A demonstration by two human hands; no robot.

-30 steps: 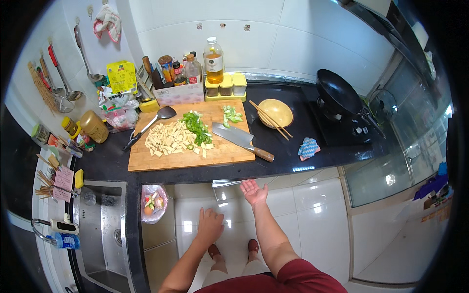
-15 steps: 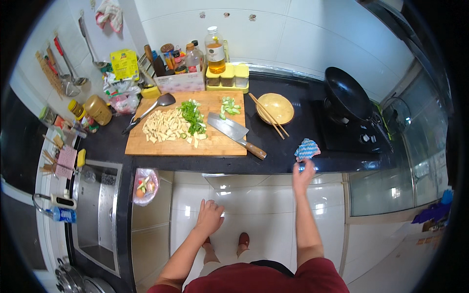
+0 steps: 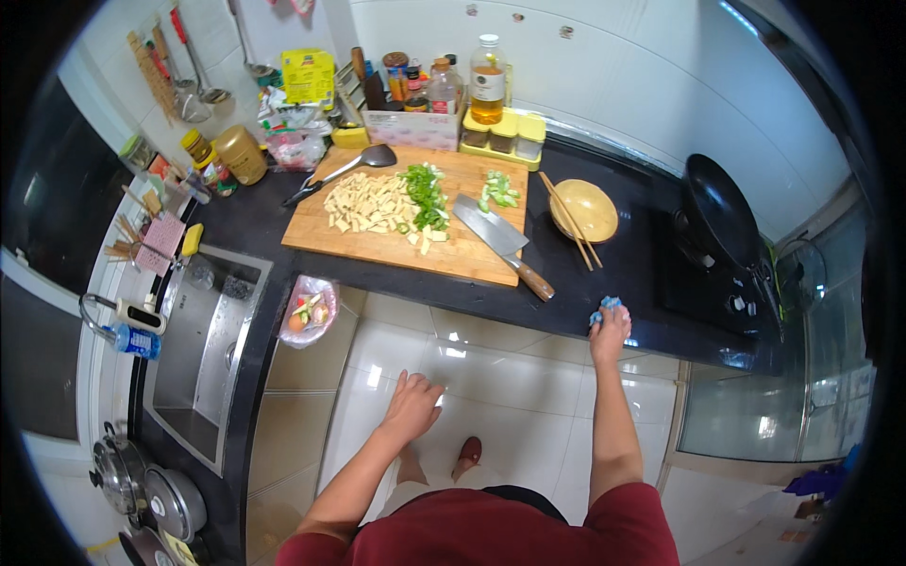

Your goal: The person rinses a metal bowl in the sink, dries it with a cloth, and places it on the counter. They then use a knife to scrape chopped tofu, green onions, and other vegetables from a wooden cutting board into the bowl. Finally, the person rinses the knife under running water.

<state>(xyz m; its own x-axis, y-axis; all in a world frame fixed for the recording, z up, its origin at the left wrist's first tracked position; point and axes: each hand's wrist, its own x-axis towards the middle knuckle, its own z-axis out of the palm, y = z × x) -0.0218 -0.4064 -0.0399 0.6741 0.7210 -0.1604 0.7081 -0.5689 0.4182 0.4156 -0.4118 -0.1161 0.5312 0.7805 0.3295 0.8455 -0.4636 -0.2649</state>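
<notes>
My right hand (image 3: 612, 332) is closed over a blue-and-white patterned cloth (image 3: 609, 304) at the counter's front edge; the fingers hide much of it. Over the floor hangs my left hand (image 3: 411, 407), loosely curled with fingers apart and nothing in it. Left of the cloth, a cleaver (image 3: 493, 229) lies partly on the wooden cutting board (image 3: 311, 232), its handle over the board's edge. Cut pale pieces (image 3: 363, 203) and chopped green onion (image 3: 427, 196) are heaped on that board. Behind the cloth is a yellow bowl (image 3: 593, 206) with chopsticks (image 3: 572, 222) across its rim.
A black wok (image 3: 722, 208) stands tilted on the stove (image 3: 703, 302) at right. A spatula (image 3: 349, 172) rests on the board's back left. Bottles and a seasoning box (image 3: 505, 141) line the wall. At left are a sink (image 3: 203, 368) and a scrap bag (image 3: 307, 316) at the counter's edge.
My right hand has reached forward and closed on the cloth, which is now bunched under it. The view has shifted, with the counter turned a little. My left hand still hangs over the floor.
</notes>
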